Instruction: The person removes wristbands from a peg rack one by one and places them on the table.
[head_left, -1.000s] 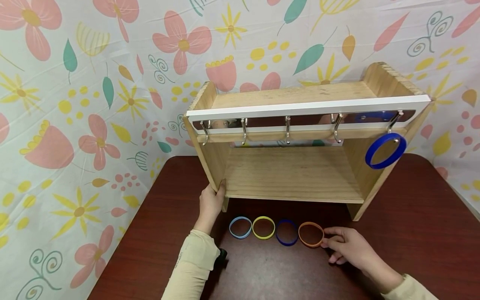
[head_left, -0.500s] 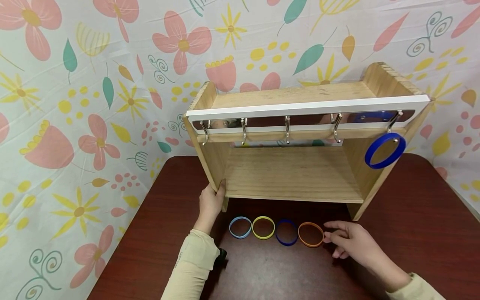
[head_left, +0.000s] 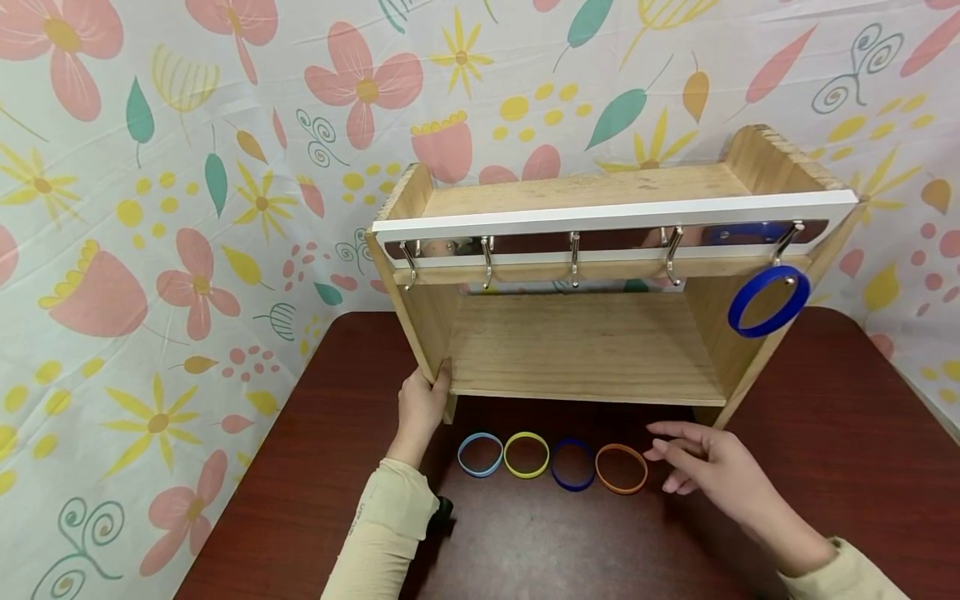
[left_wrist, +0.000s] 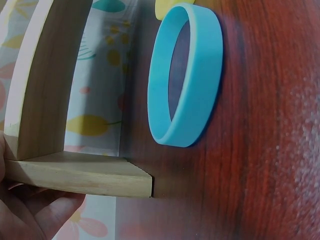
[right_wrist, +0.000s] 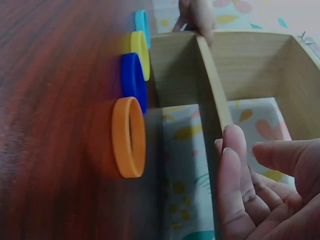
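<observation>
My left hand grips the left side panel of a small wooden shelf, thumb on the inner side. On the table in front lie four-coloured silicone wristbands in a row: light blue, yellow, dark blue and orange. Just right of the orange wristband hovers my right hand, holding nothing, its fingers loosely bent and apart from the band. Another blue wristband hangs from the rightmost hook.
A white rail with several metal hooks runs along the shelf's upper front. Beneath everything is a dark red-brown table. A flower-print cloth hangs behind. A small black object shows beside the left sleeve.
My right hand has drawn slightly right and up, away from the orange wristband that its fingertips were touching. The left hand, the shelf and the row of bands stay nearly as they were.
</observation>
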